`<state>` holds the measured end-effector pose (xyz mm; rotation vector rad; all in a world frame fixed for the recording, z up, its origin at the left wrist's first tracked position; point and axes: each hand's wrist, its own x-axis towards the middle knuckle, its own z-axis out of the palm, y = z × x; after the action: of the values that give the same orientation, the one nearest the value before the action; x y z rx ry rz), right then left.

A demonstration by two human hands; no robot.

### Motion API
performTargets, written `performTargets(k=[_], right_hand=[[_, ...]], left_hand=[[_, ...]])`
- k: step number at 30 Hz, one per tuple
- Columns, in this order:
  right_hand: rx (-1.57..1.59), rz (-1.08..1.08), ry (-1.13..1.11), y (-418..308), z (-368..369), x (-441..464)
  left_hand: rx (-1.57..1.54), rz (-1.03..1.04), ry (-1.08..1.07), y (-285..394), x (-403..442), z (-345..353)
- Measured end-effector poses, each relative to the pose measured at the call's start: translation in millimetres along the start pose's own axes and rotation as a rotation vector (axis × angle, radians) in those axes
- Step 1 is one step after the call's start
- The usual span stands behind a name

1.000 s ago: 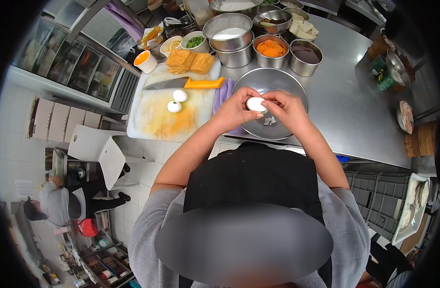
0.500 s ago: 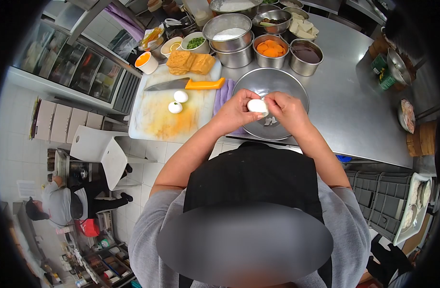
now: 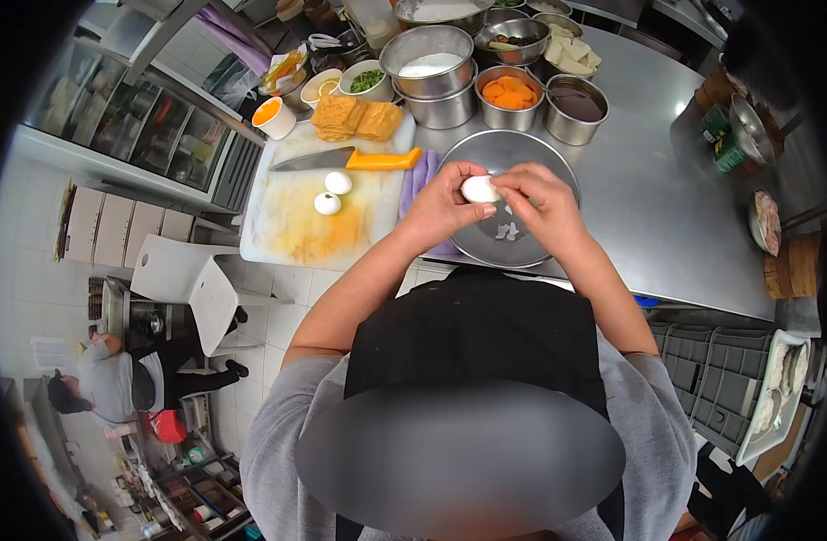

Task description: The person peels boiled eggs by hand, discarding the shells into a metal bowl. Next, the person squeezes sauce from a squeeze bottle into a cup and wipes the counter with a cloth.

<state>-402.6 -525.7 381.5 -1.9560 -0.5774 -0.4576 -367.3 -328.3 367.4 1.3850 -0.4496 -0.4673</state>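
Observation:
My left hand (image 3: 438, 206) is closed round a white egg (image 3: 477, 189), holding it above a wide steel bowl (image 3: 475, 242). Against the right side of the same egg, my right hand (image 3: 544, 200) pinches with thumb and fingertips, partly covering it. Small white shell pieces (image 3: 506, 232) lie at the bottom of the bowl beneath my hands. To the left, two white eggs, one farther back (image 3: 338, 182) and one nearer (image 3: 327, 204) with a green speck, rest on a stained white cutting board (image 3: 262, 221). Behind them lies a knife (image 3: 384, 159) with a yellow handle.
Golden-brown blocks (image 3: 356, 117) sit at the board's back. A purple cloth (image 3: 415, 194) is wedged between board and bowl. Steel pots with orange slices (image 3: 510, 92), dark liquid (image 3: 575, 97) and white powder (image 3: 431, 65) line the back. Another person (image 3: 116, 379) is at far left.
My right fingers have shifted onto the egg's side and curled more. The egg has moved slightly left, and more white shell bits show in the bowl.

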Motion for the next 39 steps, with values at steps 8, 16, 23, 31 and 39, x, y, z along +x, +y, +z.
performTargets(k=[8, 16, 23, 31, 39], right_hand=[[-0.162, -0.142, 0.033, -2, 4, -3], [-0.299, -0.239, -0.004, -5, 1, 0], [-0.159, -0.111, 0.012, 1, -6, -1], [-0.258, -0.245, 0.031, -6, 0, -1], [-0.366, -0.273, -0.024, 0, 9, -3]], left_hand=[[0.026, 0.048, 0.031, -2, 1, 1], [0.002, 0.064, 0.008, 1, 1, -2], [-0.010, 0.024, 0.040, -1, 0, -4], [-0.019, 0.063, 0.021, -6, 1, 1], [-0.014, 0.042, 0.036, -8, -3, 0]])
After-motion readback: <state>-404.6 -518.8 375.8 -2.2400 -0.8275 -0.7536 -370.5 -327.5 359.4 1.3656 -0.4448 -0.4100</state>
